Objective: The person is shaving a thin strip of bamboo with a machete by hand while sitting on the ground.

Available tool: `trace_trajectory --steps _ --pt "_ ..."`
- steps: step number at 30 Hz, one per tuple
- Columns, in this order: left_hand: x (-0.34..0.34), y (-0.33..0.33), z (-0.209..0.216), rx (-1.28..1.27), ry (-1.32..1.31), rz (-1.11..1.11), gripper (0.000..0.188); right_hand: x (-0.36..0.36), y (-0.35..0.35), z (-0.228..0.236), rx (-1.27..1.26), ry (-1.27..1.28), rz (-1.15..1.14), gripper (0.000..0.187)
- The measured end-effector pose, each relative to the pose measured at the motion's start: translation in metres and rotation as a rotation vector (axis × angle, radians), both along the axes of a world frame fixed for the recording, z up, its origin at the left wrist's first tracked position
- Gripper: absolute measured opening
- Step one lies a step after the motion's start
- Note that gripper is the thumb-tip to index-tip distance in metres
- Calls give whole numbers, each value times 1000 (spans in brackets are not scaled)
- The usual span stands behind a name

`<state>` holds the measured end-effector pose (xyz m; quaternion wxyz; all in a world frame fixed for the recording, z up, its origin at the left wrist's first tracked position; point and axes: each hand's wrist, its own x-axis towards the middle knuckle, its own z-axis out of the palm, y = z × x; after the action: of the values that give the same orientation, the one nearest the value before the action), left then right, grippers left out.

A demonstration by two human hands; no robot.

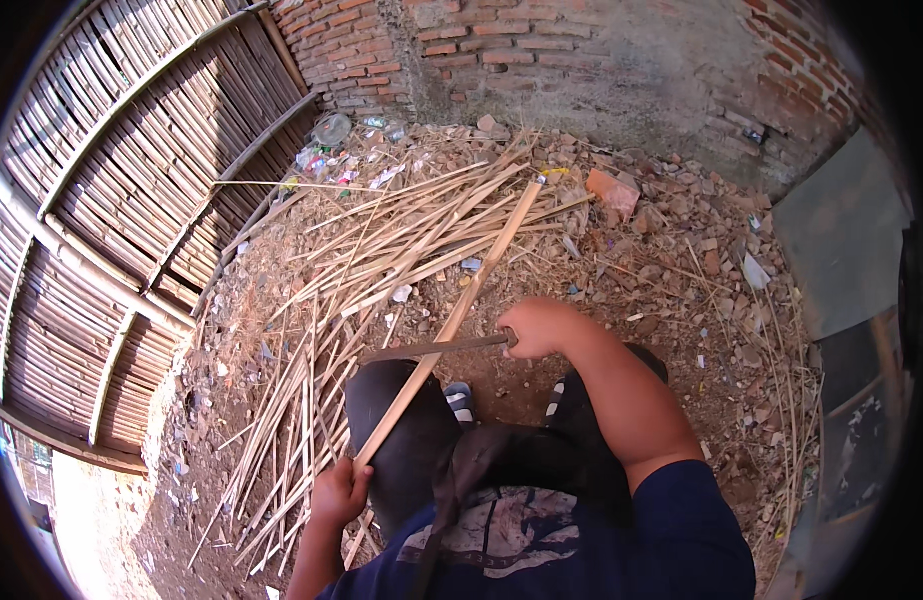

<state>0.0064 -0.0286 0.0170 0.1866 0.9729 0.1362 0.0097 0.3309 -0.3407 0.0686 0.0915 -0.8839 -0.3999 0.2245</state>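
Note:
A long, pale bamboo strip (467, 300) slants from near my left thigh up toward the far pile. My left hand (342, 492) is closed around its near end, beside my left knee. In my right hand (532, 328), the fingers wrap the handle of a long-bladed knife (432, 348). Its dark blade points left and lies across the strip, above my left knee; whether the edge bites into the strip I cannot tell. Beyond and to the left, many thin split bamboo strips (412, 235) lie in a loose heap on the ground.
A bamboo-slat wall (132, 150) rises on the left, a worn brick wall (542, 60) at the back. Broken brick, including a larger orange brick piece (614, 192), and litter cover the dirt. A grey panel (844, 235) leans at the right. A glass jar (333, 130) lies far left.

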Motion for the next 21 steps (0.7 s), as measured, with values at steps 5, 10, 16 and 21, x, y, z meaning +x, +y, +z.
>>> trace_trajectory --steps 5,10,16,21 --pt "2 6 -16 7 -40 -15 39 53 -35 -40 250 189 -392 69" --pt "-1 12 -14 6 -31 -24 38 45 -31 -19 194 32 -362 60" --pt "5 -2 2 19 38 11 40 2 -3 -6 60 41 1 54" --pt "12 -8 4 -44 15 21 39 47 -39 -34 228 162 -444 57"
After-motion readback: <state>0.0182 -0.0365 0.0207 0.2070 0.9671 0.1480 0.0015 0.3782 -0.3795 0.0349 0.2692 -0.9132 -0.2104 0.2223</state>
